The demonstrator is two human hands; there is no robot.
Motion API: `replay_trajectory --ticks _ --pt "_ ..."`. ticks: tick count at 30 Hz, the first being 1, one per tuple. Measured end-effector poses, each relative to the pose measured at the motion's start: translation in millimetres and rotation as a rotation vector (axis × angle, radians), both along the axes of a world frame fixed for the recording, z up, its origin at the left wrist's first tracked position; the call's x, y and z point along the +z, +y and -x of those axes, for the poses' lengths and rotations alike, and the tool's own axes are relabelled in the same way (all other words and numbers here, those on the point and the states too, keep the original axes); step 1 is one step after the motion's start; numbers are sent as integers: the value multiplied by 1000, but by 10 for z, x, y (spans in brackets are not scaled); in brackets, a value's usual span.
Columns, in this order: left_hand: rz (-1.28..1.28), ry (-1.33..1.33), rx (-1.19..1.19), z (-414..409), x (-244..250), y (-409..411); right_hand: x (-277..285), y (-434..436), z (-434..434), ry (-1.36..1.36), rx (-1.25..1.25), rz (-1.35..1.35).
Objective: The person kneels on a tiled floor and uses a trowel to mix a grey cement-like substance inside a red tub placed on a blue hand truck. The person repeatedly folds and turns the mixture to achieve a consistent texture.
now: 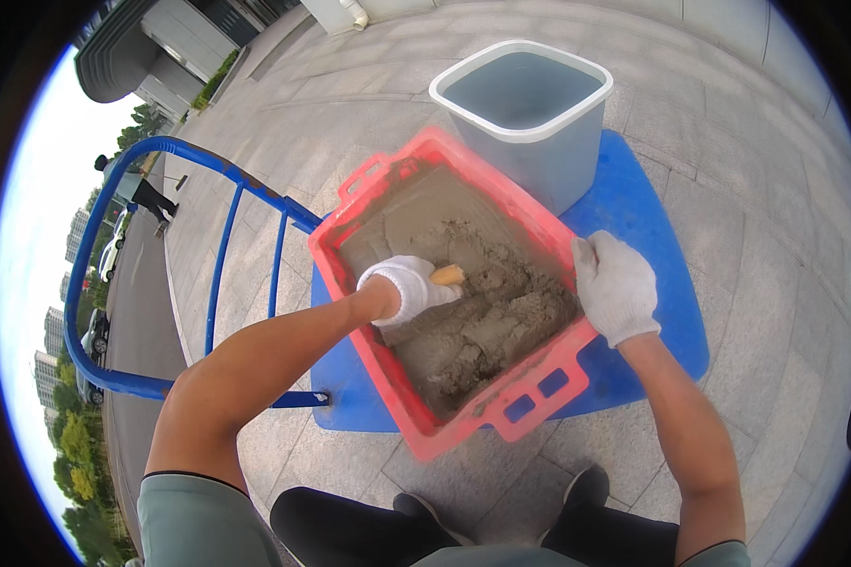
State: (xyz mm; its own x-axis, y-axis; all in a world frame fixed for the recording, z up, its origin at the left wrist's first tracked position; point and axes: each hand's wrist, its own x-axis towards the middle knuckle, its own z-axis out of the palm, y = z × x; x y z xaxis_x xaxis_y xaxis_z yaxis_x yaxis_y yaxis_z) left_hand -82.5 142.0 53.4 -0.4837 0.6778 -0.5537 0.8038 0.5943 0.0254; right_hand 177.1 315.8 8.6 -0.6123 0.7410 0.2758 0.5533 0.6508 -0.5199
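My left hand (411, 289), in a white knit glove, grips the wooden handle (447, 275) of a tool over the wet mortar (493, 298). The tool's working end is hidden by my hand and the mortar. A red plastic tub (390, 361) holds the mortar, smooth at the far side and lumpy nearer me and to the right. My right hand (615, 283), gloved too, holds the tub's rim at its right corner. The tub stands turned at an angle on the blue platform (659, 283) of a hand cart.
A white plastic bin (539, 156) of water stands behind the tub on the platform. The cart's blue tubular handle (78, 269) rises at the left. Stone paving (744, 340) surrounds the cart. Farther left, a person (138, 188) with a broom stands near the road (138, 319).
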Motion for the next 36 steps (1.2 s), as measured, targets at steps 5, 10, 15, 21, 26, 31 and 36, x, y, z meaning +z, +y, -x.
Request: replay_trajectory --ticks 5,10,15,21,26,31,36 --pt "1 80 -201 -247 186 38 -16 -3 9 23 -21 -45" --pt "31 185 -466 -422 459 14 -39 22 6 32 -6 -31" --pt "-66 272 -768 -473 657 -230 -48 43 11 31 -2 -32" --pt "-149 401 -1009 -639 761 -788 22 31 14 9 7 -12" --pt "-186 439 -912 -832 912 -1157 72 27 0 -39 19 101" --pt "-49 315 -384 -549 1285 -1191 40 28 0 -14 24 45" --pt "72 94 82 -105 1379 -957 29 26 5 -2 19 26"
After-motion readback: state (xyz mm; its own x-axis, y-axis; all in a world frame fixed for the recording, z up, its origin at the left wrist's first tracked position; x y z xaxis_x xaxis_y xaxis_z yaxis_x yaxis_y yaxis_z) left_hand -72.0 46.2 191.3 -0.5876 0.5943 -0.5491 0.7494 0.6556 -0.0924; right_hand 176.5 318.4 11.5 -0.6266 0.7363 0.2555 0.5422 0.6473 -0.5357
